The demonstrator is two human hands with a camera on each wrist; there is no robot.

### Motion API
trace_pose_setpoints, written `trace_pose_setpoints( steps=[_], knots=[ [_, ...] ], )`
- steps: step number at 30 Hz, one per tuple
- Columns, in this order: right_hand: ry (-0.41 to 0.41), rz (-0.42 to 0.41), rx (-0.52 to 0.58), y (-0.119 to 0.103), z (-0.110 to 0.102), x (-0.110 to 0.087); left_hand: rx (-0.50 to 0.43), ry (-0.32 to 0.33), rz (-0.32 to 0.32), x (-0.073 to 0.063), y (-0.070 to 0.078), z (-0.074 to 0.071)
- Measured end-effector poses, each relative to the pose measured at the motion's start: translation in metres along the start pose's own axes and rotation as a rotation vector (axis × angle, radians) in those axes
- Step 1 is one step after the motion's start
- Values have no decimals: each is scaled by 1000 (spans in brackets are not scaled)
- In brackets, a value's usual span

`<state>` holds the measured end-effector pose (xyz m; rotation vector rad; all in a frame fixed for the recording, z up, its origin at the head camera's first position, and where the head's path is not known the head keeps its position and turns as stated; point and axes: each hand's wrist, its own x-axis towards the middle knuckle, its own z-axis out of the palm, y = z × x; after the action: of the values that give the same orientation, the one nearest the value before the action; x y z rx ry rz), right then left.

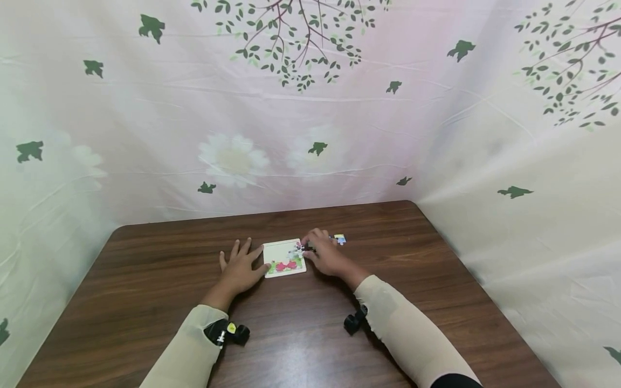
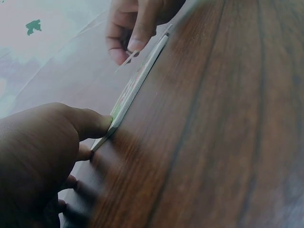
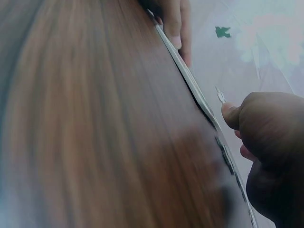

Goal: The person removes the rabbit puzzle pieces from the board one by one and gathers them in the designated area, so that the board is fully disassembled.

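while both forearms stretch over the desk [image 1: 296, 318], the left hand [image 1: 241, 269] lies with its fingers spread, index finger and thumb touching the left edge of the puzzle board [image 1: 283, 253]. the right hand [image 1: 327, 256], thumb and fingers curled, pinches a small puzzle piece [image 2: 126, 61] by the board's right side.

the head view gives the board's pale face, with red and green print along its near side, and a blue and yellow piece [image 1: 340, 239] lying just right of the right hand. the left wrist view shows what the head cannot: the pinched piece is tilted and held above the board, not touching it. in the right wrist view, thin strips beneath that hand are probably loose pieces, though seen nearly edge-on.

the board sits near the desk's far edge, where a printed cloth [image 1: 339, 124] rises; bare wood runs between the forearms, and the right edge is well apart from the right hand.
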<state>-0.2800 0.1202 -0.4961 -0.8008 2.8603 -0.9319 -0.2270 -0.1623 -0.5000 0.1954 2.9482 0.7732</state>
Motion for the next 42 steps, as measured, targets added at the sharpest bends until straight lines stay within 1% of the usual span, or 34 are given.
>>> trace_pose_setpoints(
  steps=[8,17,27,34,42],
  knots=[
    [37,-10,-9,16,-12,-11,1,3,2,-1,0,0],
    [50,41,18,32,-22,-22,-6,13,0,-1,-1,1],
    [35,85,46,47,-30,-31,2,14,-3,-1,-1,1],
    [41,101,35,51,-31,-34,-15,21,2,-1,-2,2],
    [40,127,62,50,-33,-37,-20,30,22,-1,-2,2]
  ],
)
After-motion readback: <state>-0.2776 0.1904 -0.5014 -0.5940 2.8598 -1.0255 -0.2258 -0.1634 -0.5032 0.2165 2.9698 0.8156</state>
